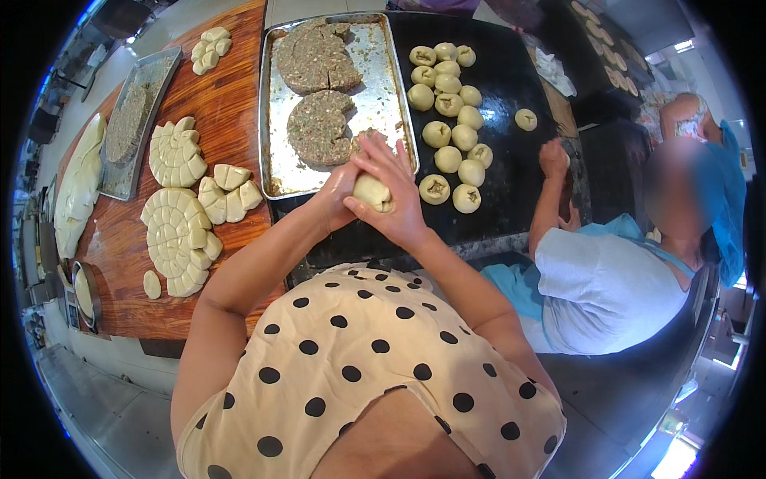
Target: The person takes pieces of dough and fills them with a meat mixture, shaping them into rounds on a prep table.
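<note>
Both my hands are closed around a piece of pale dough in front of my chest, near the tray's near right corner. My left hand cups it from the left. Across its top and right side lie the fingers of my right hand. A bit of brownish meat filling shows just beyond my fingertips; whether it touches them I cannot tell. Beyond my hands, the metal tray carries two large rounds of minced filling. To the right, several filled dough buns sit on the black worktop.
On the wooden table at left lie cut dough pieces, a long dough slab and a second filling tray. A co-worker in light blue stands at right, one hand near a lone bun.
</note>
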Demonstrator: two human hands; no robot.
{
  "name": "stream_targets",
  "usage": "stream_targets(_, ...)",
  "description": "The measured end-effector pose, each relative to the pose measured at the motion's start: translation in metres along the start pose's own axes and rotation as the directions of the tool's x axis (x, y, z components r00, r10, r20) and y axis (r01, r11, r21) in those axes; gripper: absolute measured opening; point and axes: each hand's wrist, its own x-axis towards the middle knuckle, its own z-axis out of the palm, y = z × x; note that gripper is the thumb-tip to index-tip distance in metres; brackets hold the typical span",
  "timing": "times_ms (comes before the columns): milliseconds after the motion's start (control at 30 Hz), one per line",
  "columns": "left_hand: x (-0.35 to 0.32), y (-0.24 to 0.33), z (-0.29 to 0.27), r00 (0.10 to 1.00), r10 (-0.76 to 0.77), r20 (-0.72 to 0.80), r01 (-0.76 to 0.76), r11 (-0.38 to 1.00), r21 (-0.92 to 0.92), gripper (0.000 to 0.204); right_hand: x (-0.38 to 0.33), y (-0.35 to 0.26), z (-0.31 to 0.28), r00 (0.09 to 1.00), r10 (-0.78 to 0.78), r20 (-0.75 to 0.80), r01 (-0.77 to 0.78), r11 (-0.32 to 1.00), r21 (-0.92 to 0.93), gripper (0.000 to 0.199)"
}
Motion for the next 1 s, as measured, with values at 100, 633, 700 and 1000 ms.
stream_targets(100, 0.001, 0.002, 0.015, 0.962, -0.126, 0.242, 0.154, 0.983, -0.1, 0.067, -0.013, 0.003, 0.013, 0.987, 0.026, -0.157, -0.003, 0.989, 0.147, 0.027)
stream_targets(633, 0.027, -0.03, 0.011, 0.989, 0.108, -0.098, -0.129, 0.961, -0.245, 0.031, -0.014, 0.032, 0.008, 0.964, -0.01, -0.267, 0.021, 0.999, 0.036, 0.047)
stream_targets(700, 0.02, -0.009, 0.027, 0.993, -0.05, -0.107, 0.04, 0.995, -0.092, 0.031, -0.015, 0.031, -0.002, 0.979, -0.005, -0.202, 0.014, 0.999, 0.042, 0.063)
stream_targets(1000, 0.057, -0.044, 0.002, 0.959, -0.18, 0.217, 0.152, 0.979, 0.139, 0.027, -0.042, 0.038, -0.012, 0.95, -0.043, -0.31, 0.031, 0.999, -0.045, 0.024)
